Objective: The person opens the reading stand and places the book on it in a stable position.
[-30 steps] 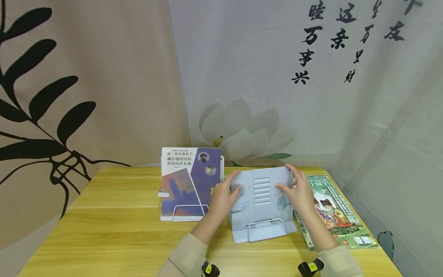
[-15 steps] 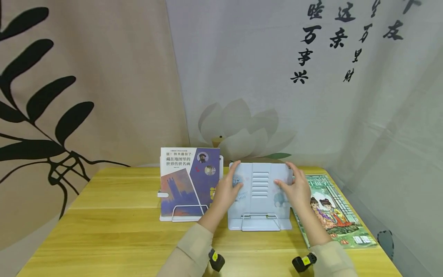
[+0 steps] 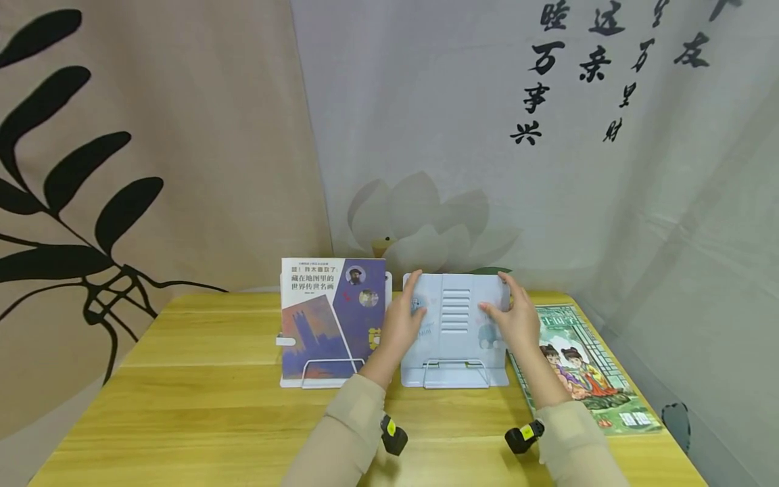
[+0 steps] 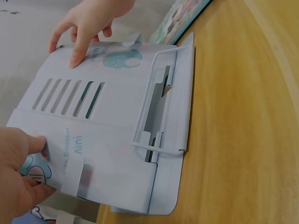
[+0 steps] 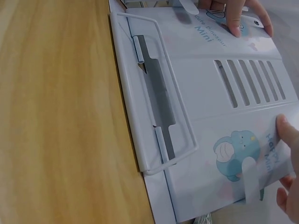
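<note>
A pale blue metal book stand [image 3: 454,348] with slots, a wire page holder and printed dinosaurs stands upright on the table between both hands. My left hand [image 3: 399,326] grips its left side, thumb on the front face and fingers at the edge. On the opposite side my right hand [image 3: 518,321] holds it the same way, thumb on the front near the dinosaur print [image 5: 237,154]. In the left wrist view, the stand's base [image 4: 184,107] lies along the wooden tabletop. Some fingertips are hidden behind the panel.
A purple and white book [image 3: 322,318] rests on another white stand just left of it. A green illustrated book [image 3: 599,379] lies flat to the right, by the table's [image 3: 201,406] right edge. A printed cloth [image 3: 420,101] hangs behind.
The blue stand has moved away from me toward the back of the table and turned from slanted to square, now level with the stand on its left. Both hands moved with it.
</note>
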The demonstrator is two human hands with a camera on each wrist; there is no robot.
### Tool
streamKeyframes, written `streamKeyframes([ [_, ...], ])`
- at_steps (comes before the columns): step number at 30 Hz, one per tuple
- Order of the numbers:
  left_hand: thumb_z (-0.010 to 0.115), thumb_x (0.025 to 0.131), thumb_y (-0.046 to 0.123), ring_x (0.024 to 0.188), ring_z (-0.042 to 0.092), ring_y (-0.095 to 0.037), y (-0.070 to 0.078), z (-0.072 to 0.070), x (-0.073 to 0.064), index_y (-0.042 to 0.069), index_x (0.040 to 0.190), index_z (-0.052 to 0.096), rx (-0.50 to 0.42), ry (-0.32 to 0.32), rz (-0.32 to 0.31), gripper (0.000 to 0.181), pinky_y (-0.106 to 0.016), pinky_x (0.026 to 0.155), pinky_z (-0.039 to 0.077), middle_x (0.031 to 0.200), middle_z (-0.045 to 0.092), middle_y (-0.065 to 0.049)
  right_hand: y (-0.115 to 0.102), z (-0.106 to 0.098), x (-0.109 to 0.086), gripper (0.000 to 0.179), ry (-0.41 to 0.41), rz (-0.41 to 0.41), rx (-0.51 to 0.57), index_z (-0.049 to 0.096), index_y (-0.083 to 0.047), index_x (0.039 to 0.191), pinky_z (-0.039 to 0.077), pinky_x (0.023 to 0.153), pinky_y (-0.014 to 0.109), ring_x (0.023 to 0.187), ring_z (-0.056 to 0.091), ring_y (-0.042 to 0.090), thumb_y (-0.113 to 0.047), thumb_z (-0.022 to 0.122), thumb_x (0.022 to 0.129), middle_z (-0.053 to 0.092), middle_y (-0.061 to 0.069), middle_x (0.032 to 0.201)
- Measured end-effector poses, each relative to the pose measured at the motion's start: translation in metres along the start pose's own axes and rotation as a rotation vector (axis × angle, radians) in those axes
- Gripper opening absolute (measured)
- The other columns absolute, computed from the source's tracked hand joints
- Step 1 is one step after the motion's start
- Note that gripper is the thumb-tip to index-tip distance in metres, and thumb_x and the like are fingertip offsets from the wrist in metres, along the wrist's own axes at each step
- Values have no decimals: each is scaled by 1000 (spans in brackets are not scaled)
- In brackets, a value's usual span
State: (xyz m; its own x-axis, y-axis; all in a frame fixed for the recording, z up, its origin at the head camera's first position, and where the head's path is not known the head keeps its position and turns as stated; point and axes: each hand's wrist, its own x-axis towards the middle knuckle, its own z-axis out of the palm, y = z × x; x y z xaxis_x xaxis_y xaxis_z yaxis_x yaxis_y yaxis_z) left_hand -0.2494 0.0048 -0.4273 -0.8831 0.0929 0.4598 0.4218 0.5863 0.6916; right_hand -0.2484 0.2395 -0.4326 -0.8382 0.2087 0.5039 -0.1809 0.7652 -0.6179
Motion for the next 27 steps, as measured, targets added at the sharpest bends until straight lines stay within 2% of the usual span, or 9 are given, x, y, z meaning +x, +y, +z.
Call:
streamKeyframes([
  [2,72,84,2,88,64,-34,-1,1,2,28,149,31,6,-1,-12,81,-45,74,52,111,64,-19,0,1,2,75,1,-3,7,47,-26,140,39,53,36,71,51,25,-29,83,74,58,13,110],
  [7,72,85,3,87,62,-34,-1,2,3,30,149,30,22,-12,-35,81,-45,72,52,104,64,-19,-1,2,3,75,-12,3,-5,46,-26,140,42,55,38,75,54,27,-30,83,75,58,13,113],
  [11,72,85,6,86,61,-33,4,1,0,31,151,27,-9,-26,-74,84,-44,69,52,113,59,-21,-3,0,1,79,-61,12,-14,40,-25,144,47,62,46,85,57,34,-29,81,77,55,17,120],
  [16,72,84,11,92,59,-36,14,-1,-10,28,154,22,-58,-40,-138,87,-45,73,52,129,45,-28,-5,-7,-5,89,-151,3,-14,28,-24,152,47,74,60,105,52,47,-24,80,80,45,24,135],
  [20,73,84,12,108,54,-42,18,-2,-21,22,155,19,-79,-44,-128,90,-48,84,50,139,34,-30,-4,-15,-13,94,-232,8,56,20,-23,154,43,86,61,116,46,49,-21,78,81,35,25,146],
  [23,72,84,11,119,46,-43,22,-4,-28,17,154,19,-88,-44,-109,88,-49,91,47,143,28,-30,-1,-22,-21,93,-276,5,129,18,-23,155,43,89,60,119,45,47,-19,77,83,30,24,149],
  [27,72,83,13,127,38,-46,30,-7,-40,15,153,24,-83,-43,-122,85,-53,91,46,147,22,-30,7,-34,-32,89,-304,-5,176,19,-21,155,46,87,59,117,49,44,-21,75,85,35,22,147],
])
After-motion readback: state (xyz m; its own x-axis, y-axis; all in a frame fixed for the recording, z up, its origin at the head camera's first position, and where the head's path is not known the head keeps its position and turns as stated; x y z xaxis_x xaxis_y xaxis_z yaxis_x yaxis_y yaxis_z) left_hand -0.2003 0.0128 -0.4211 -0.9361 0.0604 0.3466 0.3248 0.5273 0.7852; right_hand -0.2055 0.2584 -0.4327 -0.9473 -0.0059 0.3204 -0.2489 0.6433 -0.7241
